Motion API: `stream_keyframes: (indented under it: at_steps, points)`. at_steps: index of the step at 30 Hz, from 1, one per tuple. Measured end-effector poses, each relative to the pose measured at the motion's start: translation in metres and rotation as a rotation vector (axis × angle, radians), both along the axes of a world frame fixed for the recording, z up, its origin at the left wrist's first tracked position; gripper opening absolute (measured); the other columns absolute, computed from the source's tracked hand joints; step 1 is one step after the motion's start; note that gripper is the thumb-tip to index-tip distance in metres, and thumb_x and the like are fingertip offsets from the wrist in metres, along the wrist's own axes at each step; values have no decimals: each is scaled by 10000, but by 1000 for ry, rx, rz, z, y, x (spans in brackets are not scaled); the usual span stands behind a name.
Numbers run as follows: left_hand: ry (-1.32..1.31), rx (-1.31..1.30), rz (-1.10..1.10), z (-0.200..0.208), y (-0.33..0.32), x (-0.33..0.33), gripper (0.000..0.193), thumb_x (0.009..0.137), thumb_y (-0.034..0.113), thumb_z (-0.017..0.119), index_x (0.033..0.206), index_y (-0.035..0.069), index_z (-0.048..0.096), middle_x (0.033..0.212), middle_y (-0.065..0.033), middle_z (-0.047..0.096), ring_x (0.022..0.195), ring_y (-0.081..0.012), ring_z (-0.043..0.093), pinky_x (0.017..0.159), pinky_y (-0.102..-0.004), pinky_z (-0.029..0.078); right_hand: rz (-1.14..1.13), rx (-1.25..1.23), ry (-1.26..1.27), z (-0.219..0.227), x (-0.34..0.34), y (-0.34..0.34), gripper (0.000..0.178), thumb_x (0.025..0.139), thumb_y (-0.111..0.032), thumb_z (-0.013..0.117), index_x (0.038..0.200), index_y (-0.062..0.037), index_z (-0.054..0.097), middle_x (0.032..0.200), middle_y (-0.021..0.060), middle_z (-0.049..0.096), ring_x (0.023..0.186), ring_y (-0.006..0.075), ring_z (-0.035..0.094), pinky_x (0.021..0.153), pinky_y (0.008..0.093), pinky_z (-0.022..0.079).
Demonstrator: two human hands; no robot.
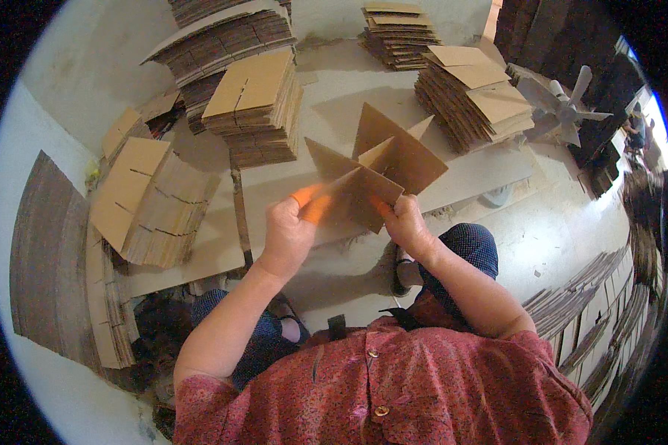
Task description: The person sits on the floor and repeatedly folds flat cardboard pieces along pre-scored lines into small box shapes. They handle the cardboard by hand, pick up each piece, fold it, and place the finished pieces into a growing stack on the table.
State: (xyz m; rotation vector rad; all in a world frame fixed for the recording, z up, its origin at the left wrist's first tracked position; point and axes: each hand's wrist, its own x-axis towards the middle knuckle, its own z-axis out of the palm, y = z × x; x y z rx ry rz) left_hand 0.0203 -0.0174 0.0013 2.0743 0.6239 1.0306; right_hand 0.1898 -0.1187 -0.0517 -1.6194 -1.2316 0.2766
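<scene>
Interlocked brown cardboard pieces form a cardboard divider [408, 152], held up in front of me over the near edge of the low table. Its panels cross each other and stick out at angles. My left hand [289, 231] grips the near left panel, its orange-covered fingers blurred against the board. On the other side, my right hand [410, 224] is closed on the near right corner, thumb on top; an orange cover shows on a finger there. The fingertips behind the panels are partly hidden.
A pale low table [341, 89] bears a slotted cardboard stack [252, 89], a right-hand cardboard stack [471, 93] and a far stack [397, 33]. More slotted sheets [152, 200] lean at the left. A fan [568, 111] stands at the right. Flat cardboard bundles [586, 304] lie on the right floor.
</scene>
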Motion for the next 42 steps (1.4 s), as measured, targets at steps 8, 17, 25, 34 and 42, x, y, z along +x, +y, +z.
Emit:
stream_keyframes:
  at_steps: [8, 17, 25, 34, 42]
  points:
    - [-7, -272, -237, -9, 11, -13, 599, 894, 338, 519, 1354, 21, 304, 1031, -104, 601, 941, -105, 534, 810, -236, 413, -302, 411, -375, 60, 29, -28, 442, 813, -233, 628, 1156, 16, 502, 1163, 202, 528, 1053, 347, 517, 902, 380, 410]
    - [-31, -343, -567, -21, -31, 32, 730, 914, 417, 422, 1397, -10, 78, 1458, -169, 120, 1348, -214, 121, 1085, -316, 111, -85, 21, 398, 80, 13, -6, 549, 784, -278, 675, 1201, 22, 482, 995, 128, 627, 935, 187, 573, 805, 277, 459]
    - [-132, -363, -603, -39, -42, 61, 708, 935, 401, 359, 1398, -14, 21, 1470, -155, 44, 1361, -238, 29, 1092, -337, 48, 144, -55, 388, 87, 20, -18, 429, 822, -215, 624, 1186, -26, 498, 971, 81, 616, 857, 129, 542, 768, 283, 455]
    - [-279, -315, -715, -62, -58, 85, 583, 929, 317, 398, 1388, 21, 195, 1459, -161, 124, 1355, -270, 103, 1084, -375, 116, 139, -28, 543, 79, 42, -44, 411, 826, -76, 559, 1223, -7, 481, 1132, 77, 558, 1021, 133, 501, 873, 261, 404]
    - [105, 268, -73, -17, 26, 6, 471, 841, 126, 573, 1276, 26, 424, 1399, -177, 295, 1286, -307, 299, 1052, -385, 239, -387, 252, -689, 169, 109, -43, 494, 745, 62, 451, 1225, -52, 480, 1210, 179, 517, 1101, 325, 506, 941, 353, 401]
